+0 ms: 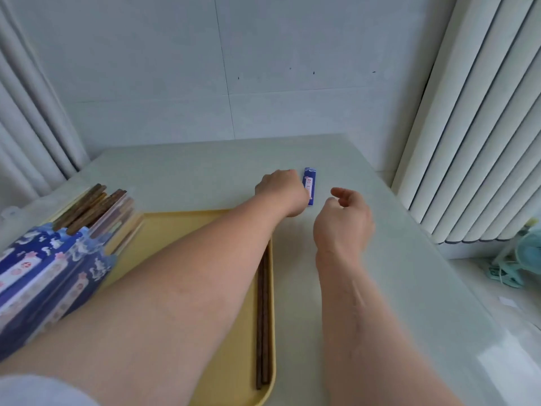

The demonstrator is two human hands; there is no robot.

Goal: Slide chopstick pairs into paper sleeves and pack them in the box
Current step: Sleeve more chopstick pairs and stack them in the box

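A blue patterned paper sleeve (311, 183) lies on the pale table, beyond the yellow tray (187, 230). My left hand (279, 191) reaches across and its curled fingers close on the sleeve's left edge, hiding part of it. My right hand (344, 221) hovers just right of the sleeve with loosely curled fingers, holding nothing. A pair of dark wooden chopsticks (262, 317) lies along the tray's right rim. At the left, a clear box (58, 259) holds several sleeved chopstick pairs with brown tips sticking out.
The table (409, 288) meets a tiled wall at the back. A ribbed white panel (474, 142) stands to the right. A small teal fan (524, 259) sits beyond the table's right edge. Curtains hang at the far left.
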